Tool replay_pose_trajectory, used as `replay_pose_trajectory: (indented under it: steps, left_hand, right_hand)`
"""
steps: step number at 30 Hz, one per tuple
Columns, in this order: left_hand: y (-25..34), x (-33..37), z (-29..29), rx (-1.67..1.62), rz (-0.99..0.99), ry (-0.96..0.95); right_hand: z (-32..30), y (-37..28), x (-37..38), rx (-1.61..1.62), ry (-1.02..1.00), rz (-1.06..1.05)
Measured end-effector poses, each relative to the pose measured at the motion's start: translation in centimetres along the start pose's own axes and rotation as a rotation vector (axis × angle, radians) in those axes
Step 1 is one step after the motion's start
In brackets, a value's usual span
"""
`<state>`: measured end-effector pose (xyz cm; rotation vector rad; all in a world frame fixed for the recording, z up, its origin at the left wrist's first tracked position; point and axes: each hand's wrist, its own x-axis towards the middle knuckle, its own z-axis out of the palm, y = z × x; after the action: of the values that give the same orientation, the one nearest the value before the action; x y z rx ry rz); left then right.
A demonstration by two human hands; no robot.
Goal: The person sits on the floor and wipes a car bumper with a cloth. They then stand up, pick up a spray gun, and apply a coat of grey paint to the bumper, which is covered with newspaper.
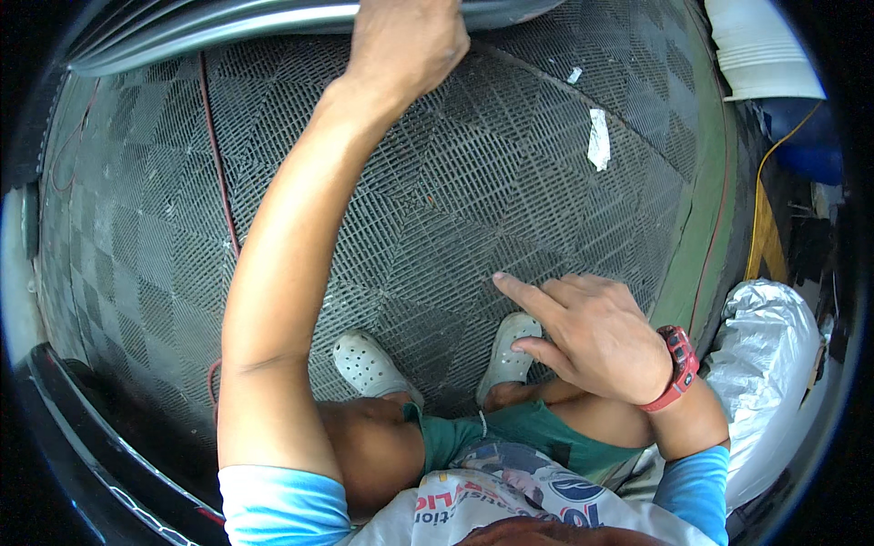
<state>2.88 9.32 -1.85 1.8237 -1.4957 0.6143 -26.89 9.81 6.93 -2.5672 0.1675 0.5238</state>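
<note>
My left hand [410, 45] reaches far forward to a glossy grey panel with a curved lower edge [264, 25], which looks like car bodywork. Its fingers are curled in, and the upper edge of the picture cuts off part of the hand. Whatever it may grip is hidden. Over my right knee hangs my right hand [587, 332], holding nothing, with the index finger stretched out and the thumb apart. A red watch [676, 367] circles that wrist.
Dark ribbed floor tiles [437, 246] spread beneath my pale perforated clogs [373, 364]. A red hose [217, 150] runs along the left. White scraps [598, 139] lie ahead. At right are a silver foil-like bundle [760, 364], white stacked buckets [765, 55] and a yellow strap [765, 237].
</note>
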Motion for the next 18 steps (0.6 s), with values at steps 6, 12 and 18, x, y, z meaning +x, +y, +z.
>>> replay_pose_trajectory:
  steps: [6, 12, 18]
  left_hand:
    - [-0.4, 0.4, 1.9, -0.216, -0.104, 0.114]
    - [0.5, 2.8, 2.9, -0.650, -0.455, 0.360]
    - [0.2, 4.3, 3.8, -0.546, -0.433, 0.363]
  right_hand:
    - [0.5, 0.2, 0.1, -0.036, -0.045, 0.032]
    - [0.8, 0.2, 1.0, -0.034, -0.071, 0.067]
    - [0.7, -0.1, 1.8, -0.055, -0.089, 0.097]
